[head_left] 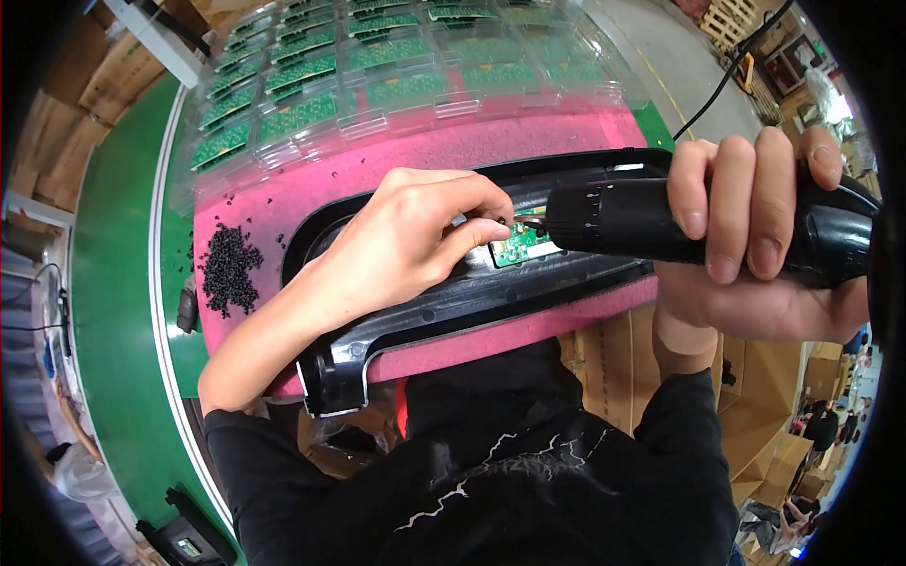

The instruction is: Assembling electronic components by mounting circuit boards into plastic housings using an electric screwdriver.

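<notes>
My right hand [746, 222] is wrapped round a black electric screwdriver [613, 219], its bit pointing left. Thumb and forefinger of my left hand [415, 231] pinch together at the tip of the bit, where a small dark screw partly shows. Just under the fingertips and bit lies a small green circuit board [517, 251], partly covered by them. The board sits inside a long black plastic housing [444, 325], which rests open side up on a pink foam mat [311, 174].
A heap of small black screws [229, 269] lies on the mat's left side, a few scattered around it. Clear plastic trays [368, 127] with several green boards fill the far side. A green table [123, 311] runs along the left. Cardboard boxes [618, 368] stand below right.
</notes>
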Demonstrator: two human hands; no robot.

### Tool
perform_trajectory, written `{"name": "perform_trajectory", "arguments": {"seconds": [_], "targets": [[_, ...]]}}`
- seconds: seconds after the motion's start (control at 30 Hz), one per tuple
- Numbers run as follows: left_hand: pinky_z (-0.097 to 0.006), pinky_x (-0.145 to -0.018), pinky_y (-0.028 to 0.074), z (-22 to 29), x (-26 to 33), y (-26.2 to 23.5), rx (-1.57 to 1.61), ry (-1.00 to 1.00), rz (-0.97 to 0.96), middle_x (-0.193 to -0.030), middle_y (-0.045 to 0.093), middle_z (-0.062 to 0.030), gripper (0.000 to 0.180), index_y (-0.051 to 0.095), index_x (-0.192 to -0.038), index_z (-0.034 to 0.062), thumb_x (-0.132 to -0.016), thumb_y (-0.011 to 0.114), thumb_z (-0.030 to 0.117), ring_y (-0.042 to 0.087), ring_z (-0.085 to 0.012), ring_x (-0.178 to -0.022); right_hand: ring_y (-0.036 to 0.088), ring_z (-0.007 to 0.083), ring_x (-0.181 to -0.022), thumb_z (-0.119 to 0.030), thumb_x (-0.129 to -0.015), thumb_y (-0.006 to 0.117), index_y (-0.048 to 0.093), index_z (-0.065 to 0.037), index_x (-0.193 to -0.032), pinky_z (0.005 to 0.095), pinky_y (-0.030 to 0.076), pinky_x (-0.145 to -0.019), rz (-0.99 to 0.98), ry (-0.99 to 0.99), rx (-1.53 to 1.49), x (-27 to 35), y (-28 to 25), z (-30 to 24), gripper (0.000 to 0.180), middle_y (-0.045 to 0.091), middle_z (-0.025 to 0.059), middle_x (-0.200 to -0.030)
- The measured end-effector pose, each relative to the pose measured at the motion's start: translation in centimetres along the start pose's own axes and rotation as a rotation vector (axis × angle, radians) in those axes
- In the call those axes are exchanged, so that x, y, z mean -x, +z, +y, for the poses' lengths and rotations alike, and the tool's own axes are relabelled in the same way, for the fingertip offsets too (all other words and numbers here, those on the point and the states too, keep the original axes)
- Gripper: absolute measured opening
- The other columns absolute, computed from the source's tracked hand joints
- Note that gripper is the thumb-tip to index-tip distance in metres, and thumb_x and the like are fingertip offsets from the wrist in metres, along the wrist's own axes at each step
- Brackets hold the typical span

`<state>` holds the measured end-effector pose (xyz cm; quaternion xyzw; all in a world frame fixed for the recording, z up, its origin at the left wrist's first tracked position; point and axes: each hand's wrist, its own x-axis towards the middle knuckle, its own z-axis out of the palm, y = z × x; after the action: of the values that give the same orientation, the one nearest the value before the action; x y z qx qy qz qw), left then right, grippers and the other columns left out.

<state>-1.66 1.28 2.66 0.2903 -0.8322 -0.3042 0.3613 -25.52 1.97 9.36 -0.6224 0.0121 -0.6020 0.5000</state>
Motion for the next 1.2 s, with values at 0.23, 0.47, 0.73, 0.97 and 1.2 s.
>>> {"name": "perform_trajectory", "arguments": {"seconds": [0.23, 0.47, 0.73, 0.97, 1.2], "targets": [[-0.033, -0.064, 0.054, 0.1, 0.0, 0.2, -0.011, 0.041, -0.007, -0.083, 0.067, -0.0136, 0.016, 0.065, -0.096, -0.0037, -0.081, 0.072, -0.002, 0.068, -0.0276, -0.073, 0.050, 0.0078, -0.051, -0.066, -0.082, 0.056, 0.052, -0.008, -0.119, 0.0283, 0.045, -0.059, -0.072, -0.009, 0.061, 0.0, 0.4, 0.8, 0.068, 0.051, -0.0047, -0.067], [-0.036, -0.063, 0.054, 0.0, 0.0, 0.3, 0.010, 0.014, -0.018, -0.083, 0.068, -0.0153, 0.012, 0.066, -0.094, -0.0023, -0.085, 0.071, 0.004, 0.068, -0.0299, -0.074, 0.051, 0.0083, -0.053, -0.069, -0.082, 0.058, 0.051, -0.008, -0.123, 0.0276, 0.045, -0.060, -0.163, 0.000, 0.041, 0.0, -0.6, 1.3, 0.073, 0.052, -0.0042, -0.069], [-0.034, -0.068, 0.054, -1.1, 0.5, 0.4, -0.212, -0.075, -0.020, -0.086, 0.070, -0.0150, 0.012, 0.069, -0.095, -0.0027, -0.083, 0.070, -0.001, 0.070, -0.0301, -0.079, 0.051, 0.0089, -0.056, -0.069, -0.081, 0.060, 0.051, -0.005, -0.127, 0.0274, 0.043, -0.062, -0.341, -0.027, -0.004, -0.8, -3.2, 0.9, 0.079, 0.052, -0.0040, -0.072], [-0.039, -0.071, 0.052, -0.6, 0.2, 0.5, -0.333, -0.172, -0.185, -0.086, 0.066, -0.0163, 0.008, 0.062, -0.089, -0.0041, -0.085, 0.067, 0.000, 0.066, -0.0350, -0.081, 0.044, 0.0099, -0.053, -0.071, -0.091, 0.045, 0.053, -0.002, -0.114, 0.0280, 0.036, -0.057, -0.019, 0.029, 0.117, 1.3, -5.2, 2.9, 0.073, 0.052, -0.0007, -0.069], [-0.040, -0.078, 0.052, -0.8, 0.3, 0.9, -0.197, 0.022, -0.303, -0.106, 0.067, -0.0089, 0.015, 0.060, -0.088, 0.0012, -0.083, 0.070, 0.011, 0.062, -0.0288, -0.094, 0.044, 0.0124, -0.048, -0.061, -0.095, 0.046, 0.056, -0.004, -0.106, 0.0304, 0.037, -0.054, 0.206, 0.177, 0.216, 2.2, -5.6, 4.0, 0.059, 0.052, 0.0030, -0.063]]}}
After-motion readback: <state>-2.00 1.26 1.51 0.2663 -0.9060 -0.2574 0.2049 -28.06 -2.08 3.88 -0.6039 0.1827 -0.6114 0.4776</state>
